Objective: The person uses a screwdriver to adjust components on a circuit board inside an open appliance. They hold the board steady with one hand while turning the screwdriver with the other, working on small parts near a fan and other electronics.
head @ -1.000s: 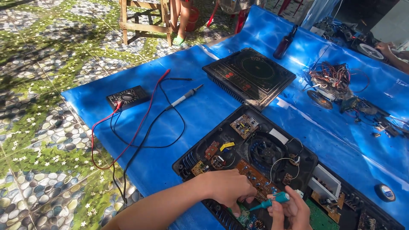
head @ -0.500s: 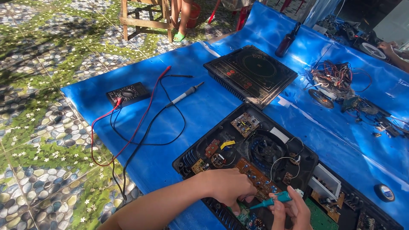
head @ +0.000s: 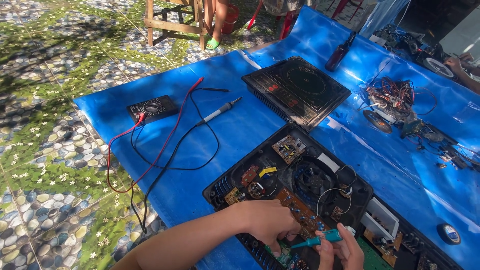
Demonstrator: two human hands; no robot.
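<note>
Blue tarp covers a table standing on pebble-pattern floor tiles, outdoors in sun.

Head view, the only one: left hand rests palm down on the opened cooker base, fingers curled over the brown circuit board; can't tell whether it pinches anything underneath. Right hand is closed around a teal-handled screwdriver, tip aimed left under the left hand at the board.

Progress, judged: top panel is already off, since the black glass cooktop lies apart on the tarp beyond the base. Fan, the small boards and the wiring sit in place, so work on the internals looks early to mid. Reassembly not started.

Counts: one opened base in hand, plus part of a second open unit at bottom right. One cooktop panel. One multimeter with one red lead and one black lead. One soldering iron. One dark bottle. One tangle of wires and parts. One tape roll. One wooden stool. Another person's hand at top right, a foot by the stool.
</note>
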